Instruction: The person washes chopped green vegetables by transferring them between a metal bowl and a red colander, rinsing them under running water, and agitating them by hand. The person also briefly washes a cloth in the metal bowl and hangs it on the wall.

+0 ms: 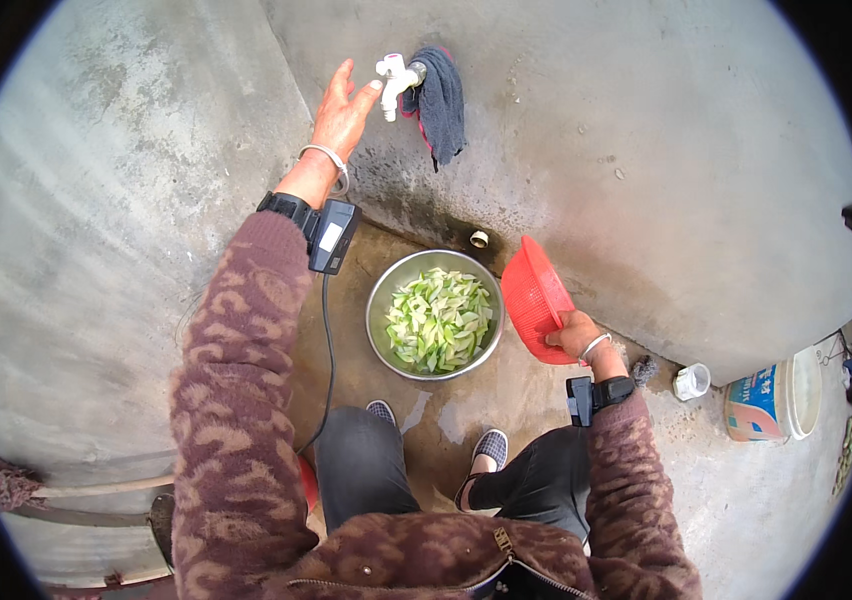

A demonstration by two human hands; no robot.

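My left hand [345,112] is raised with its fingers apart, just left of a white plastic tap [394,84] on the wall. A dark cloth [441,105] hangs over the tap's pipe. My right hand [574,336] grips the rim of a red plastic colander [527,296], which is tilted on its side right of the bowl. Between my arms, a round metal bowl [374,341] stands on the wet floor, holding many cut pieces of pale green vegetable [437,319]. No water is seen coming from the tap.
Concrete walls stand ahead and at the left. A short white pipe end [478,239] shows behind the bowl. On the right are a clear plastic container [691,382] and a large bucket [756,403]. A black cable runs from my left wrist. A wooden handle [107,487] lies at lower left.
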